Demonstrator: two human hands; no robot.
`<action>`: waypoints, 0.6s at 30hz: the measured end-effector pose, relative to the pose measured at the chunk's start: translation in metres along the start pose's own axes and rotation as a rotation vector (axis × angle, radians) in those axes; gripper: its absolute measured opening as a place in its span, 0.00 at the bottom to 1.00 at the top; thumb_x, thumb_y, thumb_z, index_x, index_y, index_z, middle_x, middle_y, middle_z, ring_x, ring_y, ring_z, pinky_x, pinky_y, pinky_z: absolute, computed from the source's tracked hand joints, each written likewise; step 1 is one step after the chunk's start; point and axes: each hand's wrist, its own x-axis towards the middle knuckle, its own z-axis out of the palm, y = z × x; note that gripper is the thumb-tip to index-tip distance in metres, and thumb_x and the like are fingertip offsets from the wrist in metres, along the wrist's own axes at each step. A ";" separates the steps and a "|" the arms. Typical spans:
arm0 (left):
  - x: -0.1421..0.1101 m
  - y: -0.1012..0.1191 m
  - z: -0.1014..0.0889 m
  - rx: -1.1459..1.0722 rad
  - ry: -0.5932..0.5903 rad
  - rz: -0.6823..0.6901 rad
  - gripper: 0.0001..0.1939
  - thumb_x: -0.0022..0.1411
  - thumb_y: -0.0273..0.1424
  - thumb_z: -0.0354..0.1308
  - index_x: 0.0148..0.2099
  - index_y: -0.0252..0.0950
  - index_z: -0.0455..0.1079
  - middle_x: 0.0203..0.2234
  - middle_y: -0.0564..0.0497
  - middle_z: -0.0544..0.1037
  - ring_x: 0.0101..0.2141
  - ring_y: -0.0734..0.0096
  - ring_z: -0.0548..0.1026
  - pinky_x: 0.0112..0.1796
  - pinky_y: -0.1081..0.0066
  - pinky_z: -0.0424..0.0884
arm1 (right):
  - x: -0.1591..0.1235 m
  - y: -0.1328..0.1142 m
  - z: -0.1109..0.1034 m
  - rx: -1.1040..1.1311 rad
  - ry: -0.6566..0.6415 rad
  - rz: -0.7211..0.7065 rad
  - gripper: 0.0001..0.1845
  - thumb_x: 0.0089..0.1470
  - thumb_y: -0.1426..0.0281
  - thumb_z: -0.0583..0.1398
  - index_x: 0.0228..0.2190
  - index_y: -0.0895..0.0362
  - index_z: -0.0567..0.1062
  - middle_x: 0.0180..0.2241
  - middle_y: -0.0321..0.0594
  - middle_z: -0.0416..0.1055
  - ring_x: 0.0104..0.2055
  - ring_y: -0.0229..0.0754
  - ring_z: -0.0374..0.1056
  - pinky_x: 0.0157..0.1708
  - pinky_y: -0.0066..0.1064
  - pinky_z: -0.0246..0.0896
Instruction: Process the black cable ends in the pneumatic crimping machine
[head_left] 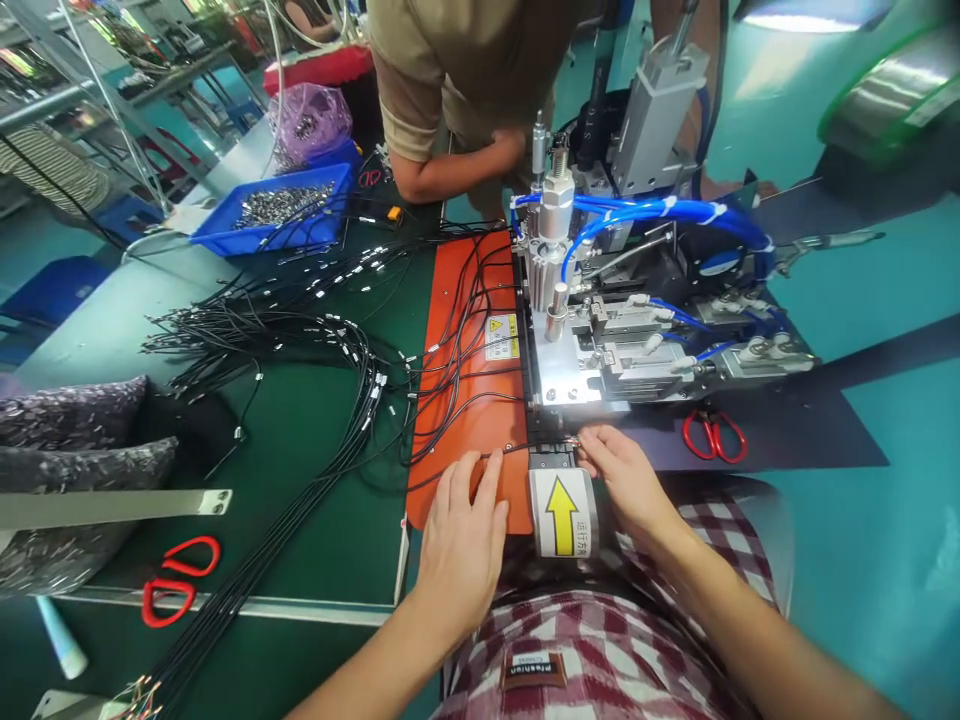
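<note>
A thin black cable runs across the orange plate to the front of a metal pneumatic machine. My right hand pinches this cable's metal-tipped end at the machine's front slot, just above a white label with a yellow arrow. On the orange plate lies my left hand, its fingers stretched out and apart, with the fingertips resting at the same cable. Several other black cables cross the plate into the machine's left side.
Left, a large cable bundle covers the green mat, with red-handled scissors nearby. A blue tray holds small metal parts. More red-handled scissors lie right of the machine. Across the table stands another person, arms near the machine.
</note>
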 end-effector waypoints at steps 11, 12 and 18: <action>0.008 -0.009 0.005 -0.044 0.018 0.018 0.23 0.68 0.28 0.44 0.64 0.41 0.59 0.56 0.42 0.64 0.57 0.53 0.62 0.51 0.54 0.70 | -0.015 0.018 -0.046 0.002 0.240 0.042 0.29 0.41 0.44 0.65 0.29 0.59 0.74 0.23 0.33 0.67 0.21 0.33 0.60 0.21 0.25 0.56; 0.007 -0.008 0.005 -0.042 0.014 0.016 0.23 0.68 0.28 0.43 0.64 0.41 0.59 0.56 0.41 0.64 0.57 0.53 0.62 0.50 0.54 0.70 | -0.020 0.021 -0.053 0.001 0.271 0.054 0.30 0.40 0.44 0.65 0.29 0.59 0.73 0.23 0.33 0.67 0.21 0.33 0.60 0.20 0.25 0.56; 0.015 -0.011 0.001 -0.003 -0.012 0.046 0.23 0.67 0.28 0.44 0.63 0.38 0.58 0.58 0.41 0.65 0.58 0.53 0.63 0.52 0.55 0.70 | -0.054 0.042 -0.094 -0.029 0.436 0.182 0.33 0.26 0.46 0.71 0.28 0.59 0.75 0.22 0.36 0.71 0.23 0.36 0.66 0.21 0.25 0.65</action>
